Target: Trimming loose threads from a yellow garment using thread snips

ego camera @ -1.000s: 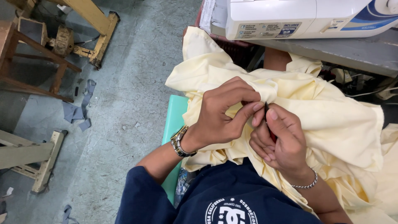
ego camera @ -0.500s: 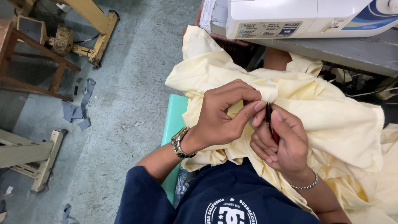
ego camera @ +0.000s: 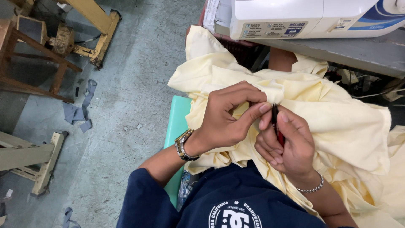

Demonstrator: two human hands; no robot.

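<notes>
Pale yellow cloth (ego camera: 337, 126), soft and limp, pinched at a fold by left hand (ego camera: 228, 118); right hand (ego camera: 287, 143) closed on small red-handled tool (ego camera: 276, 126); probably best gripped near seam.

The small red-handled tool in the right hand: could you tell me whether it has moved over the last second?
No. The small tool in the right hand sits at the same spot below the white sewing machine, beside the left hand pinching the yellow fabric.

Two hands were counted, the left hand (ego camera: 225, 120) and the right hand (ego camera: 287, 143). One pale yellow garment (ego camera: 337, 126), one small dark tool (ego camera: 276, 124), one wristwatch (ego camera: 183, 145), one bracelet (ego camera: 310, 188) and one white sewing machine (ego camera: 303, 14) were seen.
</notes>
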